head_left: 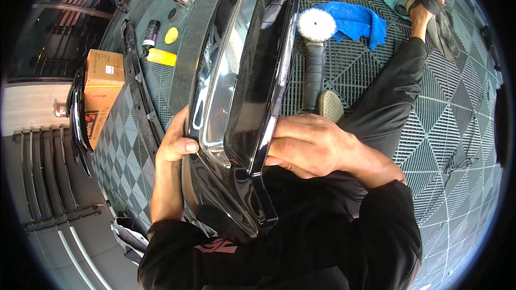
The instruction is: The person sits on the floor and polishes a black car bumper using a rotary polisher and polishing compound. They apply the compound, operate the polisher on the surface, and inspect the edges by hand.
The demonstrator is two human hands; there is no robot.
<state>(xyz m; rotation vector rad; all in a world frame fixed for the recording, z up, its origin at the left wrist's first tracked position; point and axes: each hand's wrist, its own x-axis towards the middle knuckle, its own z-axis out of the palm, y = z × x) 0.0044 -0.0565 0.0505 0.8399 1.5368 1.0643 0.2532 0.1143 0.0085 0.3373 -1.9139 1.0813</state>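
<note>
A long car headlight with a glossy black housing and a clear lens stands lengthwise in front of my torso, its narrow end close to my chest. My left hand grips its left edge, the thumb lying on the rim beside the lens and the fingers hidden behind. On the opposite edge, my right hand is closed with the fingertips curled against the housing's side. Just past my right hand lies a polisher with a black grip and a round white wool pad.
A blue towel lies beside the polisher. To the left are a yellow bottle, a black bottle, a yellow pad, a long black trim strip and a cardboard box. My outstretched leg crosses the grey grid floor on the right.
</note>
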